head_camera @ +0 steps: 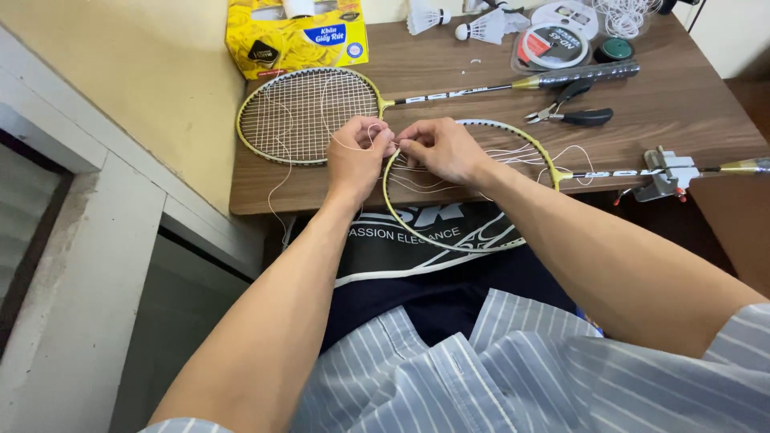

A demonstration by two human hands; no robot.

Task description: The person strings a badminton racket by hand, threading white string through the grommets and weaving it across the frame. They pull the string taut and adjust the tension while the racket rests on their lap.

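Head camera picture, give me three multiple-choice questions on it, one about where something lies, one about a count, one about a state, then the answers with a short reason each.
1. Where do the pliers lie?
A. on the wooden table, right of the strung racket
B. on the person's lap
C. on top of the yellow box

2. How many shuttlecocks stand at the table's far edge?
A. none
B. two
C. five

3. In what state is the racket frame under the hands?
A. fully strung
B. only partly strung, with loose string
C. snapped in two

Answers: 1 A, the pliers rest on the table beside the strung racket's shaft. 2 B, one shuttlecock and another show there. 3 B, the left hand and right hand pinch loose white string at the frame, whose lower part is bare.
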